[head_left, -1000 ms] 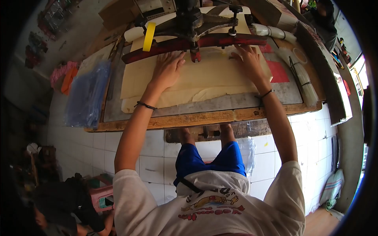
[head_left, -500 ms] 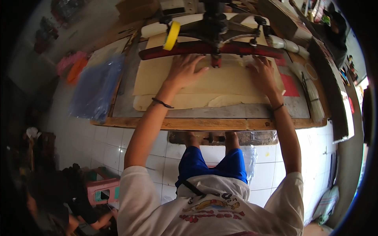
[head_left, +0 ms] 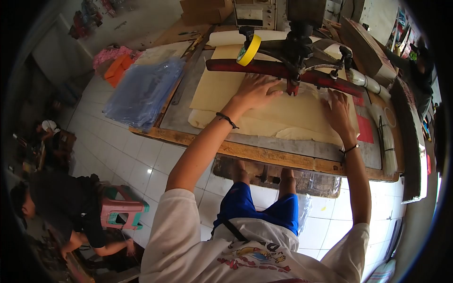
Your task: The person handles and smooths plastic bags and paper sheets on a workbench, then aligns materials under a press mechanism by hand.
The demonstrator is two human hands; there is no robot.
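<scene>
Two bare hands are working beneath a press (head_left: 299,52) at a wood-edged table (head_left: 236,150) in a cluttered, tile-floored room. The left hand (head_left: 257,92) is lying open, palm down and fingers spread, on tan sheets (head_left: 222,89) just left of the press's middle. The right hand (head_left: 339,113), also unclenched, is resting on the sheets to the right of the middle, its fingers bent near the red bar (head_left: 255,67); whether the fingertips are touching the bar cannot be told. The sheets are lying on the grey tabletop, running under the press, their near edge looking rough and uneven.

A yellow tape roll (head_left: 250,49) is hanging at the left of the press, and a white roll (head_left: 226,37) is lying behind it. Clear bluish plastic (head_left: 144,89) is covering the table's left side, beside an orange item (head_left: 118,70). Right of the press, a red sheet (head_left: 364,129) is showing beside a tied clear bundle (head_left: 389,141).

Beyond the press, a brown box (head_left: 204,10) is sitting near a wall. Well to the near left, a person in black (head_left: 66,205) is leaning forward by a pink-and-green stool (head_left: 123,207), while light is glaring on the white tiles (head_left: 163,174).
</scene>
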